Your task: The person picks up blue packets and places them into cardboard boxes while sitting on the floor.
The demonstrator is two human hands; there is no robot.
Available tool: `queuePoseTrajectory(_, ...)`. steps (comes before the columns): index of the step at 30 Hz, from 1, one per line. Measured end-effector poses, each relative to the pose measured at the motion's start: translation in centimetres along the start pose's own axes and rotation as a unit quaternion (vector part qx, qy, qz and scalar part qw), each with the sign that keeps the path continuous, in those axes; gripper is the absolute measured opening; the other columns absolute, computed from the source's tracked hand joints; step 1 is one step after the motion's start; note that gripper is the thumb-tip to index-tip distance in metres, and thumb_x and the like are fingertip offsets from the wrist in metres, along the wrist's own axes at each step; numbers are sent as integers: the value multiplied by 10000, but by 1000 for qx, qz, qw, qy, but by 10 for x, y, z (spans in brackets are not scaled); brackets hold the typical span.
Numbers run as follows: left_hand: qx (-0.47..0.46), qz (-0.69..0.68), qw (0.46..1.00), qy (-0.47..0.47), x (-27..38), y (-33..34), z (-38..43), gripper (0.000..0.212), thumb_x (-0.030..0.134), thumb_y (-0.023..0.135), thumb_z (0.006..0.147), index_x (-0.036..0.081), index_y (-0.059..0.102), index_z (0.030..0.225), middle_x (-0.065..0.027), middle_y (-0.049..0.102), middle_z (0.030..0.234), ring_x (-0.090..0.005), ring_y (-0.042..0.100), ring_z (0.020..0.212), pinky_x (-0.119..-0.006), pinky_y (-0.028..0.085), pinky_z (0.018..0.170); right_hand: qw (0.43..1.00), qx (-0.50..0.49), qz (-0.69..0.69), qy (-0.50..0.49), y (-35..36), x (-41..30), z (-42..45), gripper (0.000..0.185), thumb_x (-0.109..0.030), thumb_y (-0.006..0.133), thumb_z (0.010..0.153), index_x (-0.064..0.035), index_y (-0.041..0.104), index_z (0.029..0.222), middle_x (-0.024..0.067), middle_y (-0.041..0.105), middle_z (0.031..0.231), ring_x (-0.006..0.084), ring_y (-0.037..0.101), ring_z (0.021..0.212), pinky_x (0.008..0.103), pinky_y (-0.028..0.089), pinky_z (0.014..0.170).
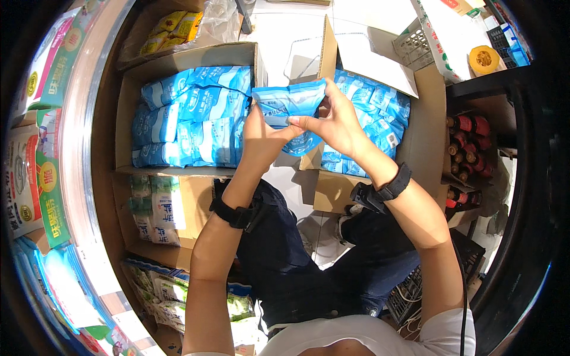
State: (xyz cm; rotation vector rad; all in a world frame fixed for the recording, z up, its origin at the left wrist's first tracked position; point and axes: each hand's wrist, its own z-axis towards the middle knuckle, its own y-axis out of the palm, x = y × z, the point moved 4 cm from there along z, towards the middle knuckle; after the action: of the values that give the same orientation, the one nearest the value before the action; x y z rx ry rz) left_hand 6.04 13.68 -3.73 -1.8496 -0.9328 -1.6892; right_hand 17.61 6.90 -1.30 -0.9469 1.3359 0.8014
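Note:
Both my hands grip one blue plastic packet [289, 100] between the two cardboard boxes. My left hand [262, 138] pinches its left side, and my right hand [336, 120] has its right edge and upper right corner; the thumbs meet in front of it. To the left, an open cardboard box [187, 171] is packed with similar blue packets [209, 102] in rows. On the right stands another open cardboard box [421, 124], its flaps up, with more blue packets [383, 133] inside. The lower part of the held packet is partly hidden by my hands.
Yellow packets [176, 29] lie in a box at the upper left. White-and-green bags [164, 209] sit in a carton below the left box. Red-labelled bottles [470, 151] fill a carton at the right. A cut pumpkin [484, 59] lies at the upper right. Shelved packages [49, 178] line the left.

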Motion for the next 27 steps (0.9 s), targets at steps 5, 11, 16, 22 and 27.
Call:
queuePoseTrajectory(5,8,-1,1000,12,3,-5,-1,452,72,706,621,6,477,1005,-85,577,925,-132,553,835,-269,454,731,999,21,-21,-14,5,5,6,450,-115,734,615,19,479,961,116,584,843,149,566,767,271,459,695)
queuePoseTrajectory(11,23,48,998,37,19,-11,-1,406,94,694,647,0,496,989,-74,587,876,-127,559,781,-262,460,693,997,-25,58,45,5,-10,12,348,-141,681,695,22,510,949,85,591,835,117,558,757,247,460,663)
queuePoseTrajectory(16,-5,-79,993,-82,25,-14,-10,471,67,675,675,14,439,1080,-73,554,944,-146,549,839,-270,465,722,991,-26,79,108,8,-19,10,265,-168,611,776,27,532,936,55,587,835,76,543,737,217,456,627)
queuePoseTrajectory(22,-85,-113,984,-105,23,-7,-19,663,11,695,624,21,328,1176,-94,488,1060,-182,500,972,-301,435,821,985,8,143,96,6,-6,11,244,-149,601,782,34,537,930,48,593,796,78,549,704,213,456,616)
queuePoseTrajectory(27,-52,-119,987,-99,10,-6,-19,686,-23,705,582,26,342,1162,-99,505,1039,-188,524,946,-309,455,800,991,14,110,73,7,-1,10,233,-134,597,782,31,541,936,56,596,803,82,552,719,217,459,628)
